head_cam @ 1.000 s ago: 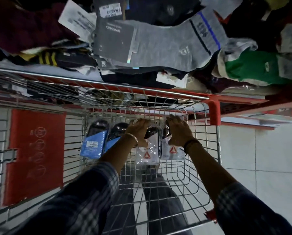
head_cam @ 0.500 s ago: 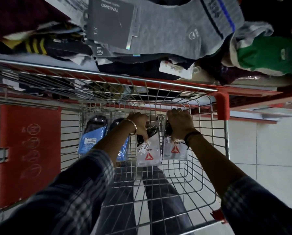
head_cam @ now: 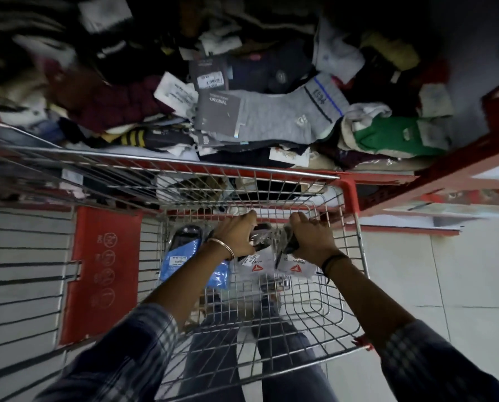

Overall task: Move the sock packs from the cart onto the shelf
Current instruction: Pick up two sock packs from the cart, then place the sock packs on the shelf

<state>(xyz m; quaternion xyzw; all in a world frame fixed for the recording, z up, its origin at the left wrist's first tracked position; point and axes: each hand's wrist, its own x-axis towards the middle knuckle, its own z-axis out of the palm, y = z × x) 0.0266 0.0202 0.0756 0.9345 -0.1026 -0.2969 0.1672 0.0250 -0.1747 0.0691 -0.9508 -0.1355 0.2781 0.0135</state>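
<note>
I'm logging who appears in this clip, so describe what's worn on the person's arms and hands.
Both arms wear dark blue-and-white checked sleeves, pushed up above the forearms: left sleeve, right sleeve. The left hand has a thin metal bangle at the wrist. The right hand has a thin black cord band around the wrist, a loose end dangling. No gloves or visible rings.

both hands (head_cam: 236, 236) grip sock packs (head_cam: 255, 264) (inside cart (head_cam: 349, 256))

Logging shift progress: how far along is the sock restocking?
Shelf already holds a heap of socks. In hand: left hand and right hand each grip a red-logo sock pack. Left: blue sock packs in the cart.
</note>
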